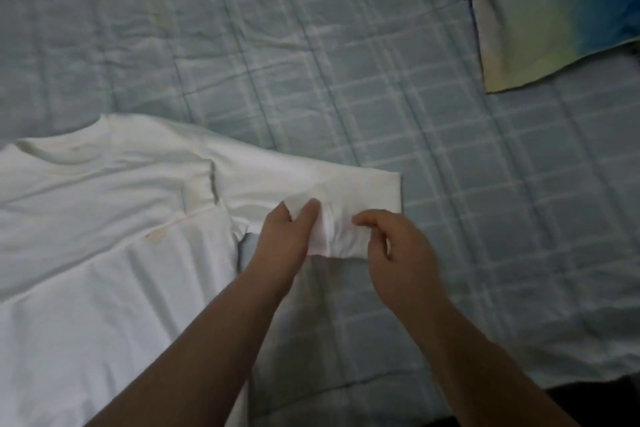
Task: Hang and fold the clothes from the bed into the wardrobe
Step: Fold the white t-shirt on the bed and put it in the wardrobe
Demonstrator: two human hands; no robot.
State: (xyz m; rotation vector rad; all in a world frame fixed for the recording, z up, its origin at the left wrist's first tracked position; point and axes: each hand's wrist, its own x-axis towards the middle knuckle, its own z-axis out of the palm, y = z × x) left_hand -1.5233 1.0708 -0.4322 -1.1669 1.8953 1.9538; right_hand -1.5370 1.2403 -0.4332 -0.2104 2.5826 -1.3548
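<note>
Left hand [282,239]: reaches in from the near edge with a bare forearm. Thumb and forefinger pinch a raised fold of white cloth at the near edge of the sleeve.
Right hand [394,246]: just right of the other hand, with the bunched cloth between the two. Its fingers are curled and its fingertips nip the same sleeve edge; motion blur hides the exact hold.
Sleeve [311,180]: short and white, stretched out to the right from the shirt body. Its far part lies flat on the bedcover, while its near edge is gathered and lifted between the two hands.
White T-shirt [104,218]: spread on the left half of the scene, body running toward the near left corner.
Collar [59,152]: round, at the far left of the shirt, lying open and flat.
Mark [156,236]: faint pinkish smudge on a crease across the shirt's chest.
Bed [346,62]: covered with a pale blue-green quilt in a checked pattern, wrinkled, filling most of the view under the shirt.
Pillow [554,10]: far right corner, well apart from the shirt, its cover shading from blue to yellow and white.
</note>
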